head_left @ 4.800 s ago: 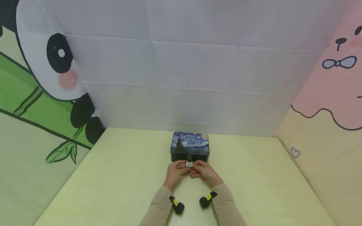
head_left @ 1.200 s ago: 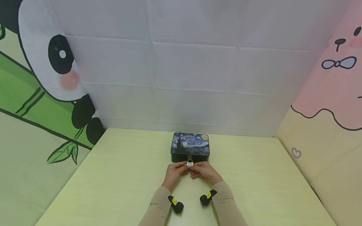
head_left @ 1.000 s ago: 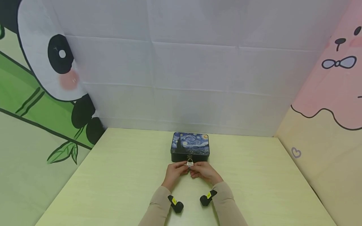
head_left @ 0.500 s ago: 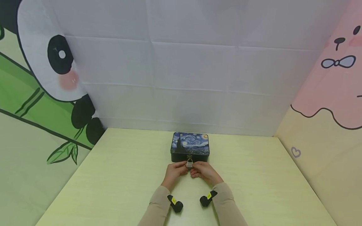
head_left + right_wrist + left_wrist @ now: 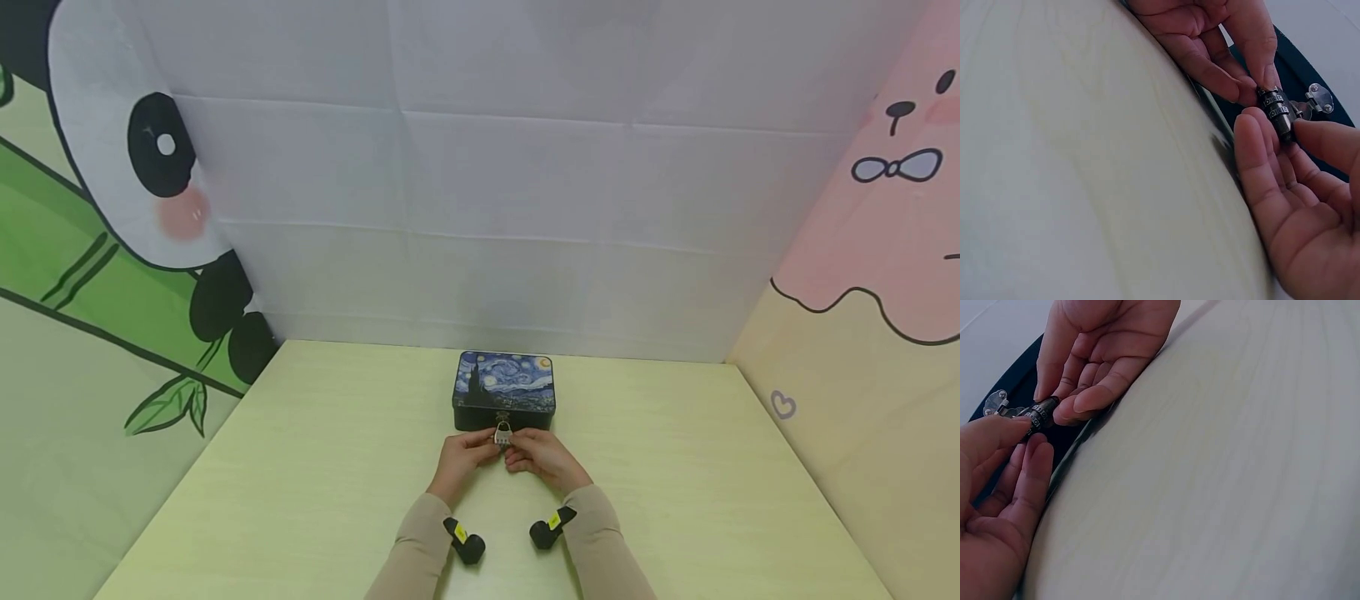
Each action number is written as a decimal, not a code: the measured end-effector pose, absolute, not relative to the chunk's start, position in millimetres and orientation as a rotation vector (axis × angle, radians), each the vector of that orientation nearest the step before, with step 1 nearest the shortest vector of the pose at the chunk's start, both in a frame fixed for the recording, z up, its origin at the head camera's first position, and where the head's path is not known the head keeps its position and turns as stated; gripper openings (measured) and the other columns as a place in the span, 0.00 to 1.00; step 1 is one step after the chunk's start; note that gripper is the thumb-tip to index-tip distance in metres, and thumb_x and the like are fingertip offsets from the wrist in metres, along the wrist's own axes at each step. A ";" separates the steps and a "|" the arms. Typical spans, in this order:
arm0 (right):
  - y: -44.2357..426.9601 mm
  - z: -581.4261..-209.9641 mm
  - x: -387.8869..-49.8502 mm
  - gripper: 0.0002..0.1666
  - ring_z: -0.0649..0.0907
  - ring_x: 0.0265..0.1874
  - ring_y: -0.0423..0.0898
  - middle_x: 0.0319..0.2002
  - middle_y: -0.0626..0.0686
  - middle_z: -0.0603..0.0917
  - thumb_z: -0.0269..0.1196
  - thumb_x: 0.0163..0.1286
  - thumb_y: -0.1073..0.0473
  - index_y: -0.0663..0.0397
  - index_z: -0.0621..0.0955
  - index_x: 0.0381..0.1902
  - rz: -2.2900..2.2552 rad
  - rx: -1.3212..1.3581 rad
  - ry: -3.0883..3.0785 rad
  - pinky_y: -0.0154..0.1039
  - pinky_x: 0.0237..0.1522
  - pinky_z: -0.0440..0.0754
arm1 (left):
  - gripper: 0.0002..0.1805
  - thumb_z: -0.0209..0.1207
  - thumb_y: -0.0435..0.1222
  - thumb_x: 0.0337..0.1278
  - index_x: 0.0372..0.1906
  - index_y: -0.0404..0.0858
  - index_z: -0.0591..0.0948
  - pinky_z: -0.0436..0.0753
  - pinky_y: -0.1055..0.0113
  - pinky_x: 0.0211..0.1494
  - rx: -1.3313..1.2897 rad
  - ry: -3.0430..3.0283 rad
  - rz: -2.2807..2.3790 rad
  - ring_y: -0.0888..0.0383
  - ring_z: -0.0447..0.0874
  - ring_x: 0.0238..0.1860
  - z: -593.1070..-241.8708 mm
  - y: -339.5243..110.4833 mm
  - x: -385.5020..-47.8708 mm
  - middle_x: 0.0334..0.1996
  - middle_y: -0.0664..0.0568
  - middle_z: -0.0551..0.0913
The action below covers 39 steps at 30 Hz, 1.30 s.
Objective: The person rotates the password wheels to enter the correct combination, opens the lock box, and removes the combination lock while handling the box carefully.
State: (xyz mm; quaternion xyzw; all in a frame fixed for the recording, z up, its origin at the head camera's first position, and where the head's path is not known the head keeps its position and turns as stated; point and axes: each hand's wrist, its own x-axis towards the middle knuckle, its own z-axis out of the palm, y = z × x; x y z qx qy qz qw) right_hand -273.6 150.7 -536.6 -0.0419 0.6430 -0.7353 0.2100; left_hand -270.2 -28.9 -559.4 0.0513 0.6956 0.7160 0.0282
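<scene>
A small metal combination padlock hangs by its shackle from the silvery hasp on the front of a closed dark tin box with a starry-night picture on its lid. My left hand pinches one end of the lock between thumb and fingers. From the other side, my right hand pinches the opposite end. Ringed dials with printed characters show on the padlock in the left wrist view; the characters are too small to read surely. The fingertips cover both of its ends.
The box stands near the back of a pale wood-grain table, close to a white cloth backdrop. Painted side panels flank the table. A black wrist camera sits on the left sleeve, another wrist camera on the right.
The padlock has tilted: about a second ago its face looked bright and plain, and now its dial row shows toward the head camera. Both hands keep their pinch with only slight finger shifts.
</scene>
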 end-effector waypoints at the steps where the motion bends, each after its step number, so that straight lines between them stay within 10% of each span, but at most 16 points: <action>1: 150.9 -536.6 -273.4 0.10 0.82 0.28 0.41 0.31 0.54 0.80 0.50 0.79 0.67 0.72 0.74 0.48 -2.045 -0.124 1.789 0.33 0.35 0.85 | 0.19 0.67 0.26 0.57 0.54 0.25 0.82 0.86 0.67 0.45 0.164 2.149 2.209 0.58 0.86 0.42 -559.5 -29.1 -270.1 0.44 0.37 0.86; 39: 150.1 -540.4 -276.3 0.10 0.83 0.28 0.40 0.32 0.54 0.80 0.49 0.80 0.66 0.68 0.75 0.44 -2.052 -0.118 1.801 0.33 0.35 0.85 | 0.19 0.61 0.23 0.61 0.56 0.20 0.78 0.87 0.65 0.41 0.180 2.066 2.281 0.60 0.86 0.34 -559.4 -28.2 -270.7 0.43 0.32 0.85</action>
